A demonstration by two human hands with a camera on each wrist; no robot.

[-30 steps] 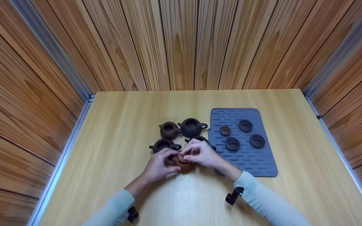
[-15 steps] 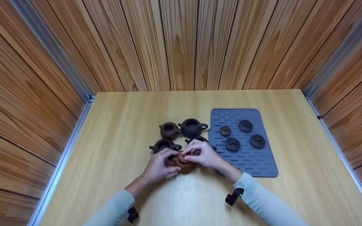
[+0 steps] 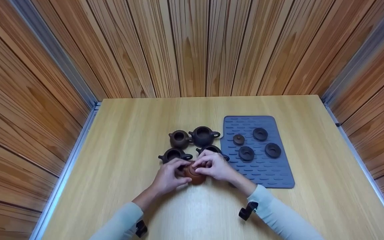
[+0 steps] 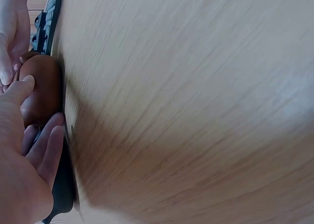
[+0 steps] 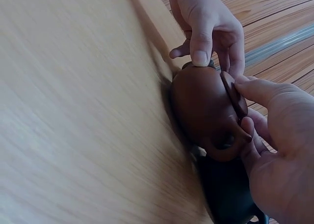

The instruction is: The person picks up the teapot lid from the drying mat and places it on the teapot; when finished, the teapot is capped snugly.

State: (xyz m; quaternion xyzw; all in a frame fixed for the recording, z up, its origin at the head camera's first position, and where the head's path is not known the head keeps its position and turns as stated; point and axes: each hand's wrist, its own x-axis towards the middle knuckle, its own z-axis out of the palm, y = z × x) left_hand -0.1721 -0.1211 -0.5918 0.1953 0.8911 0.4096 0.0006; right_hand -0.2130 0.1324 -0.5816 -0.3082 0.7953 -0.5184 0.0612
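A reddish-brown clay teapot stands on the table between my hands. From its spout side my left hand grips the body; the right wrist view shows the thumb against the spout end. My right hand pinches the teapot's matching lid at the top opening. In the right wrist view the lid sits at the rim, slightly tilted, and the handle points toward my right hand. Fingers hide its knob. Just beyond stand dark lidless teapots, one partly covered by my right hand.
Two more dark lidless teapots, a small brown one and a larger one, stand farther back. A grey mat lies to the right with several lids, including a small brown knobbed lid and a dark ring-like lid.
My right hand has shifted very slightly, and the lid it pinches lies lower and flatter over the teapot's opening. My left hand keeps its grip in the same place.
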